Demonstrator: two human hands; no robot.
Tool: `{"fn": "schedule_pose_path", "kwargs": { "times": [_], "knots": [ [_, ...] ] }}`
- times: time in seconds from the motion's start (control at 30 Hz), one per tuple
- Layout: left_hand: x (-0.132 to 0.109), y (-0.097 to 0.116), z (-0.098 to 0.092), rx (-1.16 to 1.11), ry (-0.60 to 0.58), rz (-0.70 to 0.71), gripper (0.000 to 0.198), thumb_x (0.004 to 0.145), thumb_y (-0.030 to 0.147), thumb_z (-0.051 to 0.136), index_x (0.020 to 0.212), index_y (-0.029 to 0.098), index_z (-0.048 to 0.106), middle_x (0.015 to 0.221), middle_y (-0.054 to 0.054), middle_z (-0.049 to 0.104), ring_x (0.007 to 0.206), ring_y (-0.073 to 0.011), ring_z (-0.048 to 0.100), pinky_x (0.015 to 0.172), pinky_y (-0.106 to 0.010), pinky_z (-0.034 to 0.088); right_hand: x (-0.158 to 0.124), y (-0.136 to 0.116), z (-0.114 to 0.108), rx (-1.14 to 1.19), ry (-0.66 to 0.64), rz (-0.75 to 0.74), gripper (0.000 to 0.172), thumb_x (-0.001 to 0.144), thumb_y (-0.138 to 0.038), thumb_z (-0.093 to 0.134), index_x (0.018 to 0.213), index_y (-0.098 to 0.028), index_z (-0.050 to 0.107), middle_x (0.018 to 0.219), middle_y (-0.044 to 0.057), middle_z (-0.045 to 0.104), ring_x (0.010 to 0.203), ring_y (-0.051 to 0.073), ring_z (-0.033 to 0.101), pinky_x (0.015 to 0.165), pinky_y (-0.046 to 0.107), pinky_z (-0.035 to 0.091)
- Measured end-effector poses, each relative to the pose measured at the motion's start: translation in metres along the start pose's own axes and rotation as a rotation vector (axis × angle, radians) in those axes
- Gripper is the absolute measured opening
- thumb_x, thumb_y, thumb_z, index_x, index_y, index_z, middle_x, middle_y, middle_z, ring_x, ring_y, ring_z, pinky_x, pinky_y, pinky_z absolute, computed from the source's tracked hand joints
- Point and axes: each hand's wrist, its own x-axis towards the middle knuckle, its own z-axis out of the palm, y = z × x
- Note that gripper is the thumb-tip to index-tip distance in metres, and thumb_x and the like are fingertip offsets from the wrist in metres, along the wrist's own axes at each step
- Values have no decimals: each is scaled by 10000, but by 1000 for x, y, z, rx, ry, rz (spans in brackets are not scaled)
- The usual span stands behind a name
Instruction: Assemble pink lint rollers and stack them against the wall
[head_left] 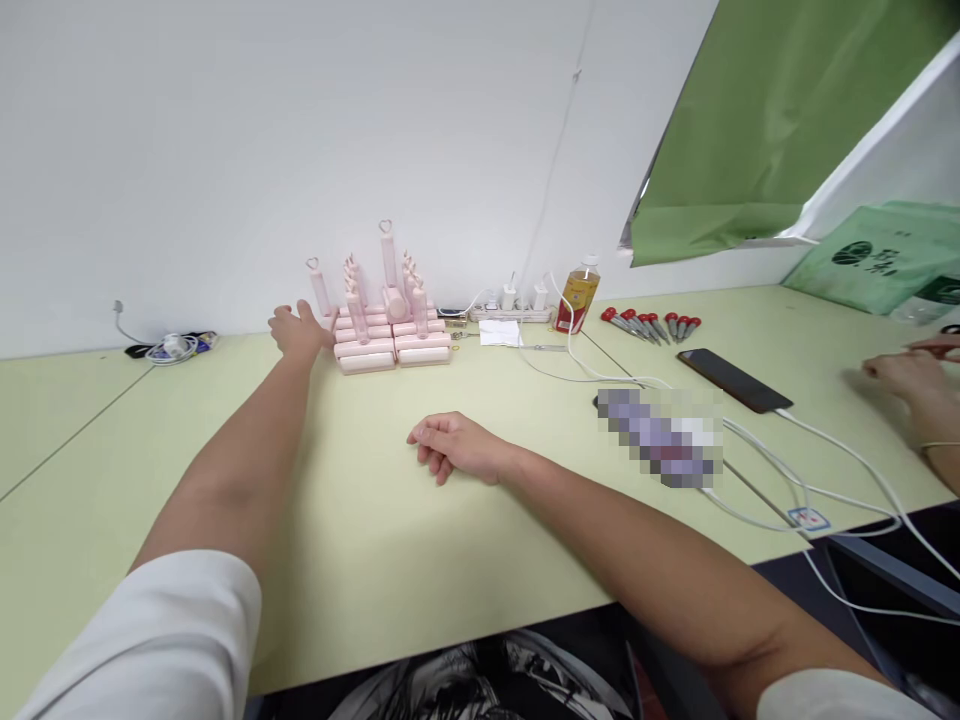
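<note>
Pink rolls (364, 355) with pale undersides lie stacked in two columns at the back of the table. Slim pink tubes with heart-shaped loops (388, 258) stand upright on and beside them. My left hand (294, 330) reaches to the left end of the stack, fingers apart, with nothing visible in it; whether it touches a pink piece beside the wrist cannot be made out. My right hand (450, 447) rests on the table in front of the stack, its fingers loosely curled and slightly apart, holding nothing visible.
Behind are a coiled white cable (174, 347), a power strip (510, 313), white paper (499, 333) and a bottle (578, 296). Red-capped items (651, 326), a black phone (733, 380), a blurred object (660, 440) and white cables lie right. Another person's hand (904, 378) is far right.
</note>
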Motion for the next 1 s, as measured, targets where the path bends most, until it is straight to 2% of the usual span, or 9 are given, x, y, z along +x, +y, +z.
{"fn": "schedule_pose_path", "kwargs": {
  "times": [0.1, 0.27, 0.37, 0.53, 0.63, 0.7, 0.8, 0.9, 1.0],
  "knots": [
    [-17, 20, -10, -128, 173, 77, 440, 989, 462, 231, 1040, 161, 549, 954, -111, 612, 914, -222, 597, 850, -356, 467, -1, -1, 2, -23, 3, 5, 205, 887, -359, 605, 856, -158, 629, 738, 9, 587, 560, 87, 535, 449, 214, 527],
    [-50, 50, -19, 21, -125, 219, 435, 872, 591, 482, 864, 181, 626, 762, -54, 627, 792, -215, 585, 765, -311, 444, -2, -3, 3, -37, 7, 6, 187, 872, -342, 626, 825, -161, 620, 728, 3, 585, 550, 80, 527, 452, 204, 522],
    [-61, 55, -22, 168, -299, 188, 317, 738, 476, 667, 861, 185, 673, 802, -64, 672, 773, -229, 603, 719, -305, 434, -2, -4, 3, -38, 17, -5, 180, 860, -336, 642, 814, -164, 615, 718, 0, 586, 550, 82, 530, 453, 205, 522],
    [-76, 55, -46, 178, -271, 189, 163, 698, 328, 644, 774, 186, 675, 706, -39, 654, 661, -196, 578, 610, -282, 394, 1, -3, 2, -35, 28, -20, 137, 888, -293, 589, 847, -162, 600, 734, 5, 577, 539, 85, 537, 442, 214, 526],
    [-98, 59, -70, -22, -164, 145, 151, 699, 331, 636, 723, 182, 636, 613, 0, 581, 577, -147, 516, 551, -258, 368, 4, -2, 2, -1, 84, -26, 180, 873, -290, 609, 998, -163, 585, 816, 19, 577, 541, 89, 546, 434, 237, 538],
    [-122, 64, -82, -229, -137, 62, 180, 702, 347, 640, 660, 179, 591, 551, 25, 510, 513, -112, 452, 502, -238, 343, 5, -2, 2, 34, 123, -54, 387, 851, -318, 646, 1188, -174, 522, 924, 43, 578, 566, 99, 564, 432, 257, 547],
    [-163, 71, -88, -499, -252, -124, 285, 732, 390, 616, 577, 188, 488, 469, 49, 414, 405, -79, 362, 411, -224, 264, 6, -1, 4, 41, 145, -138, 609, 806, -366, 699, 1326, -206, 425, 1115, 96, 552, 703, 138, 610, 437, 261, 553],
    [-196, 76, -85, -709, -402, -226, 312, 737, 428, 638, 608, 182, 496, 486, 48, 442, 386, -71, 398, 381, -212, 263, 8, 0, 6, 14, 148, -238, 511, 773, -364, 721, 1211, -208, 510, 1193, 101, 543, 863, 167, 607, 508, 235, 565],
    [-206, 76, -82, -834, -382, -270, 319, 711, 420, 693, 639, 170, 511, 556, 41, 491, 412, -61, 444, 378, -201, 290, 10, 0, 3, 39, 168, -316, 435, 768, -381, 707, 1123, -212, 521, 1162, 69, 579, 909, 161, 610, 618, 236, 574]
  ]
}}
